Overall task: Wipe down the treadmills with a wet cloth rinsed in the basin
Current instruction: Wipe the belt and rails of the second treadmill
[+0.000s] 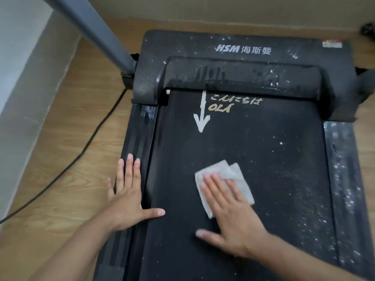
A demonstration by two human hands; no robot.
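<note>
The belt (253, 179) is black, flecked with white specks, bearing a white arrow (201, 116) and yellow lettering (235, 104). The cloth (235, 175) is pale grey. The floor (67, 138) is light wood-grain, the post (97, 31) grey, the cable (81, 151) black.

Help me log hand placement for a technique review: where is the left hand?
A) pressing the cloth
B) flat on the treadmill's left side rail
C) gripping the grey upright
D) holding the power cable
B: the left hand lies flat, fingers straight, on the side rail; the right hand presses the cloth.
</note>
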